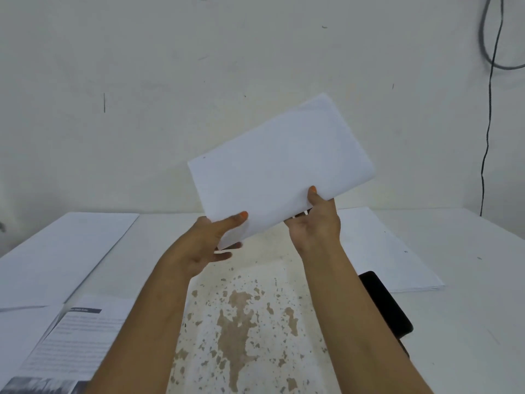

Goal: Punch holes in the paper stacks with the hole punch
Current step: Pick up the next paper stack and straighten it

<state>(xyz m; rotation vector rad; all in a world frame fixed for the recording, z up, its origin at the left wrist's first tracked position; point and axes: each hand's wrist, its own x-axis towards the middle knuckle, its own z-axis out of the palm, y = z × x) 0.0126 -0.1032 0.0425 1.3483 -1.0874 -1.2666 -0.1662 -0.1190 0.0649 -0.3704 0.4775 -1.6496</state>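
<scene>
I hold a white paper stack [279, 166] up in the air above the table, tilted with its right end higher. My left hand [211, 241] grips its lower left corner, thumb on top and fingers underneath. My right hand [316, 220] grips the lower edge further right, thumb on the front face. A black object [386, 304], perhaps the hole punch, lies on the table under my right forearm, partly hidden by it.
A white table [468, 322] with a worn, stained patch [241, 322] in the middle. White paper stacks lie at the left [62, 251] and at the right [380, 251]. A printed sheet [71, 336] lies front left. Black cables [488, 109] hang on the wall at right.
</scene>
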